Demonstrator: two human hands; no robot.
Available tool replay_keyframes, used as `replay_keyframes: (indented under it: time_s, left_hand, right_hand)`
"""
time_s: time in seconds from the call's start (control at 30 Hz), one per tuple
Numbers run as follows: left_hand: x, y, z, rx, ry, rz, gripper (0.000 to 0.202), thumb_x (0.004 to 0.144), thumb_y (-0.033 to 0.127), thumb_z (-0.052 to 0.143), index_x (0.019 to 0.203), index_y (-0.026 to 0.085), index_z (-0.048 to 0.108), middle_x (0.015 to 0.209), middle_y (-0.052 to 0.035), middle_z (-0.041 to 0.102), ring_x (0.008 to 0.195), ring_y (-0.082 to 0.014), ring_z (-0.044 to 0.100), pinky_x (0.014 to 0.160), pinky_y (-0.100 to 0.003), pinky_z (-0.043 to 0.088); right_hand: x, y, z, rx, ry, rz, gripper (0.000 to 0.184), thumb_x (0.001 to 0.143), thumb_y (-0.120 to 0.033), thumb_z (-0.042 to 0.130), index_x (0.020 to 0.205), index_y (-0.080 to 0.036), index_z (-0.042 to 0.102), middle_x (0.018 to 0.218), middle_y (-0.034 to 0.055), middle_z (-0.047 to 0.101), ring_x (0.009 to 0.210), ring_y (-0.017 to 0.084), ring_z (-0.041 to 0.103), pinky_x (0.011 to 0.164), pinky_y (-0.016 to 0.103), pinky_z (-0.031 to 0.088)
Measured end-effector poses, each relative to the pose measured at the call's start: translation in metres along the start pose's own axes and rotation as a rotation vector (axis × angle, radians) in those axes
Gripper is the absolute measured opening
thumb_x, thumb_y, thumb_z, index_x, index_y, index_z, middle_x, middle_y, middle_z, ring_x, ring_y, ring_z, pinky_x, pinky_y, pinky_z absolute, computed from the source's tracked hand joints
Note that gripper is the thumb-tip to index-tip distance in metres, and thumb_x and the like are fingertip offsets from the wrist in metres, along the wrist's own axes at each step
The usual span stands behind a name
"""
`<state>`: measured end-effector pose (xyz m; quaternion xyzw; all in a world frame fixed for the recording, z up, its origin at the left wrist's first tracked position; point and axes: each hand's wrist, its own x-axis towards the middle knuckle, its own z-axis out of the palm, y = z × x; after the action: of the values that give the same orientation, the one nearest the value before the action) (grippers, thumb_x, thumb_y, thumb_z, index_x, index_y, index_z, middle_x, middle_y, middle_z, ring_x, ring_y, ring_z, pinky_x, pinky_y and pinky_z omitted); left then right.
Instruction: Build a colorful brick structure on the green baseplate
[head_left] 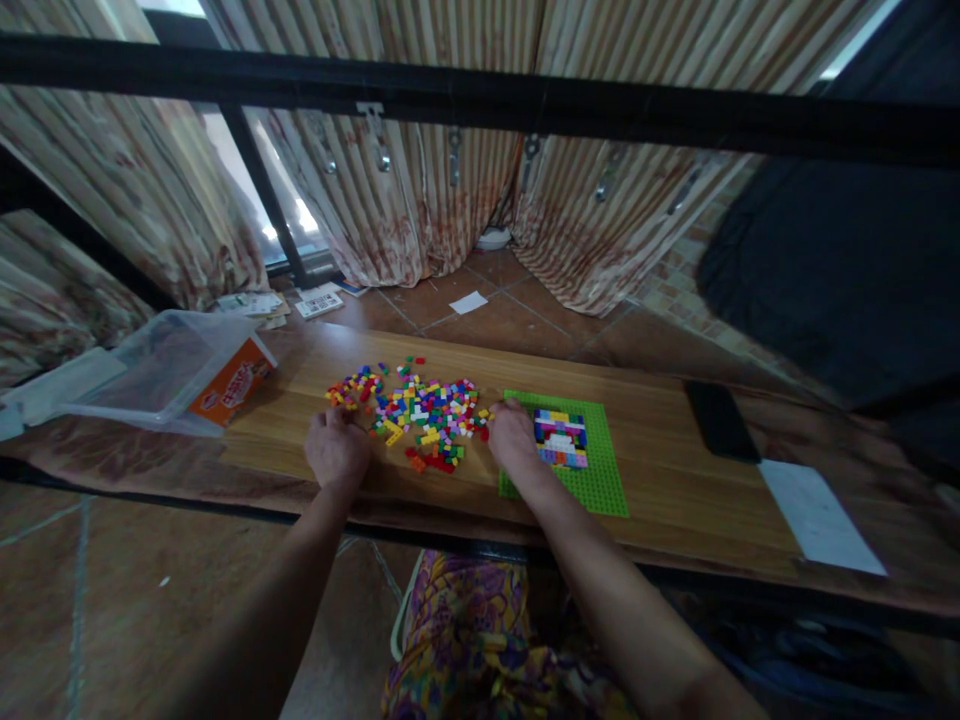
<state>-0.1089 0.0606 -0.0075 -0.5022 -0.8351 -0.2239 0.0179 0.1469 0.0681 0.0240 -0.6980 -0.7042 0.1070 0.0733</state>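
Note:
A loose heap of small colourful toy bricks (427, 408) is spread over the wooden board. At its left edge, beside some orange and yellow bricks, my left hand (337, 447) rests with its fingers curled closed; whatever they hold is hidden. My right hand (513, 436) is over the left edge of a green studded baseplate (600, 480), its fingers drawn together next to a few red and yellow bricks at the heap's right side. What it grips is too small to make out. A block of joined multicoloured bricks (561, 440) sits on the baseplate, just right of that hand.
A clear plastic box (165, 370) with an orange label stands at the left. On the right lie a black phone (721, 420) and a white sheet of paper (821, 515). Beyond the wooden board (652, 500), a dark metal bar (480, 95) crosses in front of striped curtains (375, 200).

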Motion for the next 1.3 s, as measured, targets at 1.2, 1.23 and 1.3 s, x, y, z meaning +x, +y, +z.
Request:
replay_keyframes:
  time_s: [1.2, 1.23, 1.3]
  left_hand:
    - [0.002, 0.001, -0.002, -0.013, -0.02, -0.002, 0.034, 0.083, 0.018, 0.046, 0.111, 0.014, 0.066, 0.107, -0.0167, 0.06, 0.096, -0.0296, 0.059, 0.082, -0.04, 0.047]
    - [0.002, 0.001, -0.003, -0.017, -0.023, -0.005, 0.034, 0.083, 0.018, 0.047, 0.111, 0.014, 0.066, 0.107, -0.0169, 0.06, 0.097, -0.0297, 0.059, 0.082, -0.04, 0.047]
    - [0.002, 0.002, -0.003, -0.015, -0.025, -0.009, 0.034, 0.083, 0.019, 0.047, 0.11, 0.014, 0.066, 0.107, -0.0172, 0.06, 0.098, -0.0303, 0.058, 0.082, -0.04, 0.047]
  right_hand:
    - [-0.042, 0.094, -0.051, 0.407, 0.203, -0.164, 0.029, 0.085, -0.012, 0.054, 0.109, -0.02, 0.069, 0.097, 0.0048, 0.073, 0.088, 0.017, 0.066, 0.084, 0.031, 0.049]
    - [-0.04, 0.094, -0.052, 0.369, 0.181, -0.183, 0.03, 0.085, -0.01, 0.055, 0.11, -0.02, 0.069, 0.094, 0.0044, 0.073, 0.086, 0.017, 0.066, 0.083, 0.03, 0.049]
    - [-0.037, 0.093, -0.055, 0.304, 0.147, -0.219, 0.031, 0.084, -0.009, 0.055, 0.11, -0.02, 0.069, 0.089, 0.0034, 0.073, 0.083, 0.017, 0.065, 0.081, 0.029, 0.048]
